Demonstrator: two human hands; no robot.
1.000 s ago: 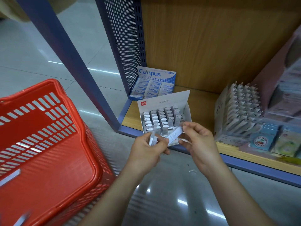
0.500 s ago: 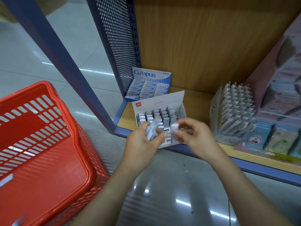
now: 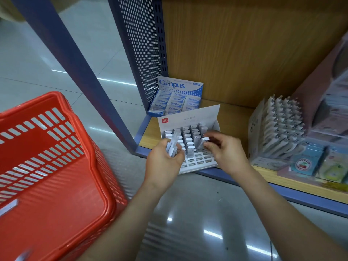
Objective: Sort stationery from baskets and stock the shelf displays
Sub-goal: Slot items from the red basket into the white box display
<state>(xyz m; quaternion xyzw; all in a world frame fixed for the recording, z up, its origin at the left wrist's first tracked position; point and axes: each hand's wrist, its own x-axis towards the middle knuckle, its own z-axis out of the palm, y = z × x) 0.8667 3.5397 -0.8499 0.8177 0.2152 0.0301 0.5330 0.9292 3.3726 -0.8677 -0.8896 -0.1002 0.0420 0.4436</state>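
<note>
A white display box (image 3: 195,164) of slim grey-white lead cases sits at the front edge of the bottom wooden shelf (image 3: 233,117). My left hand (image 3: 163,162) grips a few of these lead cases (image 3: 172,147) in front of the box's left side. My right hand (image 3: 224,149) pinches a single lead case (image 3: 204,141) upright over the box's right rows. Empty slots show in the box's front rows. A red plastic basket (image 3: 56,185) stands on the floor to the left, with a couple of loose cases (image 3: 8,206) inside.
A blue Campus eraser box (image 3: 177,98) stands behind the display box against the perforated blue side panel (image 3: 143,53). A tiered pen display (image 3: 280,129) and small coloured packets (image 3: 305,164) fill the shelf to the right. Glossy tiled floor lies below.
My right hand has carried its single case forward from in front of the box to over the right rows and turned it upright. My left hand stays put with its bundle.
</note>
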